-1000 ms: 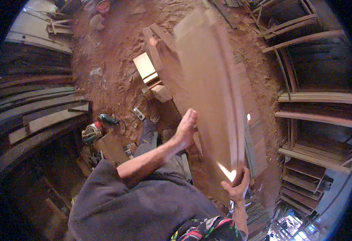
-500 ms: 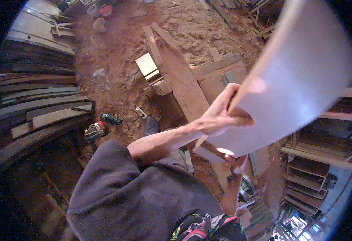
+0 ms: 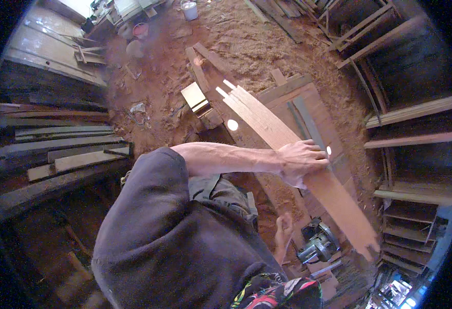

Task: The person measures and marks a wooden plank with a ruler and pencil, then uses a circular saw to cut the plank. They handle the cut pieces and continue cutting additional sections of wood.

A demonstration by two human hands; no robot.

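A long reddish-brown wooden board (image 3: 267, 117) lies slantwise over the workbench (image 3: 334, 135). Narrow prongs stick out from its far end, and its near right end is notched. My left hand (image 3: 304, 160) is closed over the board's middle, fingers wrapped across the far edge. Lower down, near the board's left side, my right hand (image 3: 284, 229) is off the board with its fingers curled in and nothing visible in them. Just right of that hand sits a grey and black power tool (image 3: 318, 244).
Stacked planks (image 3: 71, 138) line the left side. Timber racks (image 3: 411, 139) stand at the right. A pale block (image 3: 194, 98) is beside the bench's left edge. Sawdust covers the floor (image 3: 257, 38), with a white bucket (image 3: 189, 10) at the far side.
The board has come down from a raised, tilted position close to my head to lie over the bench. My left hand has moved onto its face; my right hand has let go.
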